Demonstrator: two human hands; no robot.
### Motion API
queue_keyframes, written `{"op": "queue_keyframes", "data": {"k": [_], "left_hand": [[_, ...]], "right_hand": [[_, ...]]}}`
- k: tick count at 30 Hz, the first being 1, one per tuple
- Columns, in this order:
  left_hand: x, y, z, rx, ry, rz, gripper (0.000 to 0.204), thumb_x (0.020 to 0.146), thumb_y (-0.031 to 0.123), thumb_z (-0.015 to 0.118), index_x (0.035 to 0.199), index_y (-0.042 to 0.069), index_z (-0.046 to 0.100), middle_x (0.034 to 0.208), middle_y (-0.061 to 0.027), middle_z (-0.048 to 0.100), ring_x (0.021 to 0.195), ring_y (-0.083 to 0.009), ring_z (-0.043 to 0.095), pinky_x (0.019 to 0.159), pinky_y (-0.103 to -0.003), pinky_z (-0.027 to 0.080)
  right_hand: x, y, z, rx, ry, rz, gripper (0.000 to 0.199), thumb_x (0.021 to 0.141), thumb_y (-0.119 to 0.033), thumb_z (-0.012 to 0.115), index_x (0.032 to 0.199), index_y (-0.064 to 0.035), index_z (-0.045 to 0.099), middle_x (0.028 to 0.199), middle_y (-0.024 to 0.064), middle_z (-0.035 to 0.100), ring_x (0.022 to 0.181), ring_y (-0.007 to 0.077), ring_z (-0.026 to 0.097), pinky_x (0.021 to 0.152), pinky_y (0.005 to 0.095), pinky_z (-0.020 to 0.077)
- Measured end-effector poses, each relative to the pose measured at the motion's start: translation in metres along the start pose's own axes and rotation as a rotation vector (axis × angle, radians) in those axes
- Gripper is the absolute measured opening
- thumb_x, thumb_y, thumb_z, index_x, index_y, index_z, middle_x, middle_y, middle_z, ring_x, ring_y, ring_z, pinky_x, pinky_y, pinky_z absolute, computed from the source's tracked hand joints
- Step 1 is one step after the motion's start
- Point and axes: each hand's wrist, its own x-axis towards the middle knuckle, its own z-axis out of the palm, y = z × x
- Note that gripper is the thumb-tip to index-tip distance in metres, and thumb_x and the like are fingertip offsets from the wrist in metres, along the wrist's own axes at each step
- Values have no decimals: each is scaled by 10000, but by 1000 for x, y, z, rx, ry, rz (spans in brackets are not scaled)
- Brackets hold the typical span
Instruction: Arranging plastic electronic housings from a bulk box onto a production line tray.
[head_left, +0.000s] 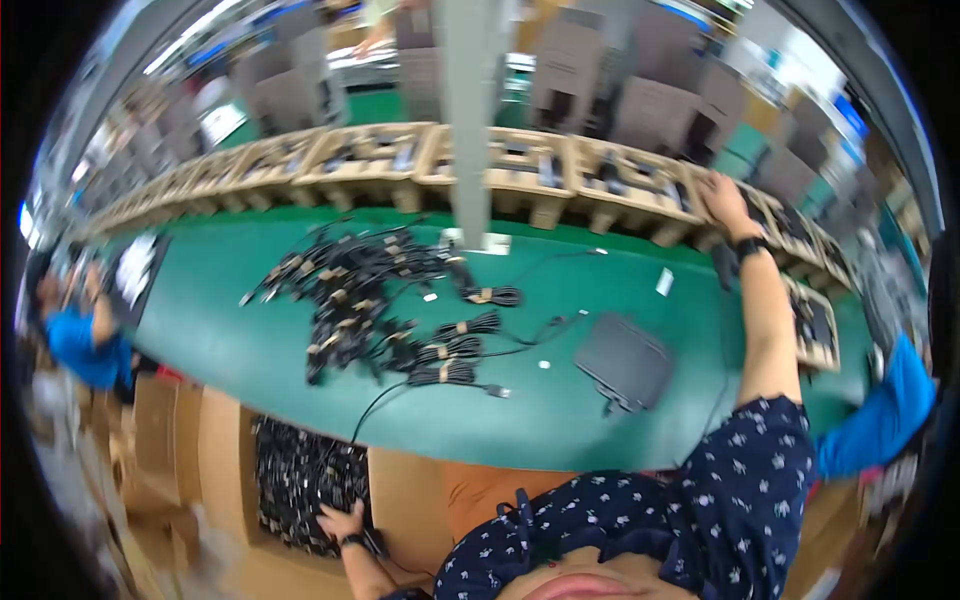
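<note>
My left hand (344,522) is down in a cardboard box (222,455) at the lower left, fingers spread over a mass of bundled black cables (300,480). My right arm stretches far forward, and my right hand (724,202) is at the end of a brown moulded tray (640,195) in the row behind the table. Its fingers curl over the tray's edge. A heap of black cables (350,280) with tan ties lies on the green table (530,430), with several coiled cables (445,372) beside it. One cable runs over the table edge toward the box.
A dark grey flat case (625,362) lies right of the cables. A metal post (468,120) rises from the table. More trays (360,155) line the far side; another tray (812,325) stands at right. People in blue (85,335) are at both sides.
</note>
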Motion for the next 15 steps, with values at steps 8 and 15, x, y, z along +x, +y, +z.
{"op": "queue_keyframes", "data": {"k": [8,15], "left_hand": [[-10,-29,3,500,-72,166,974,622,613,670,1295,15,299,1228,-168,480,1104,-385,466,912,-452,394],[40,-10,44,164,40,-62,1020,550,731,638,1155,-29,324,981,-263,579,924,-415,578,788,-454,474]], "right_hand": [[-44,-1,-35,412,139,98,173,841,-179,568,926,-32,599,789,80,555,704,176,523,663,303,437],[-154,37,-78,498,-71,268,173,881,-183,552,969,-39,590,820,14,582,784,98,522,713,231,426]]}}
